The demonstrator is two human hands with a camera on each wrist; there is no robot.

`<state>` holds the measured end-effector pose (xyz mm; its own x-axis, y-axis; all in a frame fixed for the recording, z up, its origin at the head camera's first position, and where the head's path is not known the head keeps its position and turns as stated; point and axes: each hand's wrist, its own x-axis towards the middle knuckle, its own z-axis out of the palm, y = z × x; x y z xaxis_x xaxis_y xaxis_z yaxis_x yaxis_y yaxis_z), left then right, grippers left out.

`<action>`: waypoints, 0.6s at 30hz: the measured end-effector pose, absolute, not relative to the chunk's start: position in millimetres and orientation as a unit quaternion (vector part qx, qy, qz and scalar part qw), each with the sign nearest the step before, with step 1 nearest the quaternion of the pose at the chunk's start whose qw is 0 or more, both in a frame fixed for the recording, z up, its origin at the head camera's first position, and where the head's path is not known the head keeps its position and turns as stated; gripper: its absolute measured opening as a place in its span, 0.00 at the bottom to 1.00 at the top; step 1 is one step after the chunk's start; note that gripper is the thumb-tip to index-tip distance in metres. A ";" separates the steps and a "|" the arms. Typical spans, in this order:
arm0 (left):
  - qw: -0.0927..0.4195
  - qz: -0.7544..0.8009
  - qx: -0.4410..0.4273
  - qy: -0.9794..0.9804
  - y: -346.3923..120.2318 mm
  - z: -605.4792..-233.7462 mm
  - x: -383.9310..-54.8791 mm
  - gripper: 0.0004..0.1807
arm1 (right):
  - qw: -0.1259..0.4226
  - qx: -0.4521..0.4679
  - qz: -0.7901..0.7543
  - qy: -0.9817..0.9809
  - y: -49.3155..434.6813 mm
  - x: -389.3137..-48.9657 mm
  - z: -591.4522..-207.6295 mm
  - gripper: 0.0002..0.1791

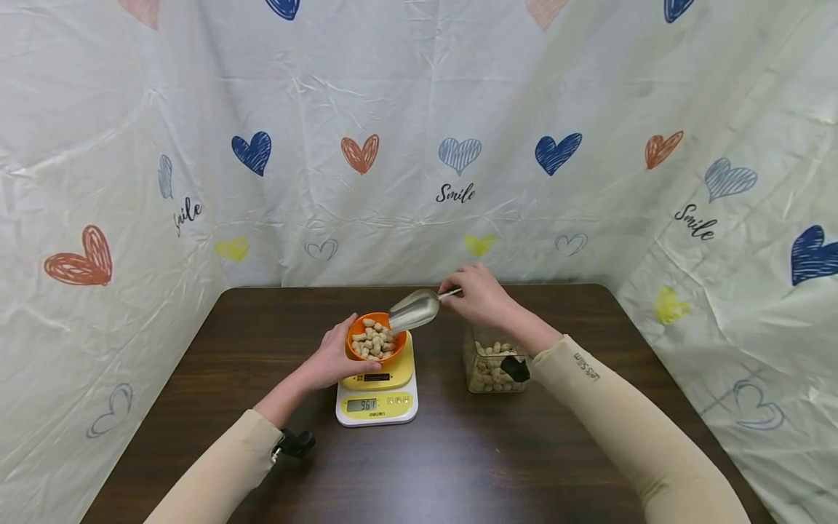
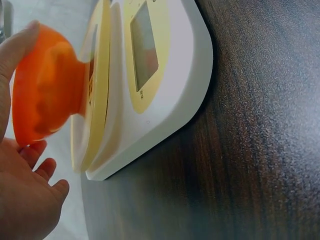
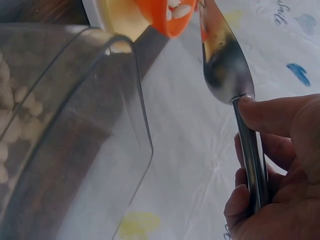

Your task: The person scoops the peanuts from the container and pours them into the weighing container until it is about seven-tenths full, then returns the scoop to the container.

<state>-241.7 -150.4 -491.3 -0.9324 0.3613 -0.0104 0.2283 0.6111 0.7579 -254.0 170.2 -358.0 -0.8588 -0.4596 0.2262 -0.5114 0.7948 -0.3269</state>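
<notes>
An orange bowl (image 1: 396, 352) of unshelled peanuts (image 1: 373, 340) stands on the yellow platform of a kitchen scale (image 1: 411, 412), whose display reads 961. My left hand (image 1: 332, 362) holds the bowl from the left, thumb in front and fingers behind; in the left wrist view the thumb lies along the side of the orange bowl (image 2: 47, 85). My right hand (image 1: 479, 295) grips a metal scoop (image 1: 416, 308) by its handle, thumb pressed near the neck. The scoop's mouth tilts down over the bowl's right rim. In the right wrist view, the scoop (image 3: 225, 65) is seen from its side.
A clear square container (image 1: 469, 367) partly filled with peanuts (image 1: 491, 378) stands to the right of the scale, beneath my right forearm. The dark wooden table (image 1: 445, 466) meets a white curtain (image 1: 399, 247) printed with hearts at its back and sides.
</notes>
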 end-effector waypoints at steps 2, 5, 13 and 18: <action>0.083 0.407 0.163 0.895 -150.4 -488.9 -240.4 0.71 | 0.066 0.253 0.203 -0.944 176.6 -251.1 -355.5 0.07; 0.078 0.412 0.160 0.894 -150.2 -482.5 -237.9 0.71 | 0.062 0.246 0.212 -0.944 188.2 -246.6 -351.6 0.07; 0.043 0.421 0.176 0.889 -145.8 -457.3 -229.2 0.67 | 0.044 0.216 0.223 -0.950 221.5 -233.5 -340.3 0.09; 0.022 0.425 0.196 0.883 -135.5 -442.1 -222.2 0.65 | 0.056 0.205 0.225 -0.951 240.1 -226.0 -332.3 0.08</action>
<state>-222.2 -135.5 -442.1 -0.9224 0.3647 0.1272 0.3269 0.5617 0.7600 -226.0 240.1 -332.3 -0.9098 -0.3639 0.1994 -0.4147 0.8148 -0.4051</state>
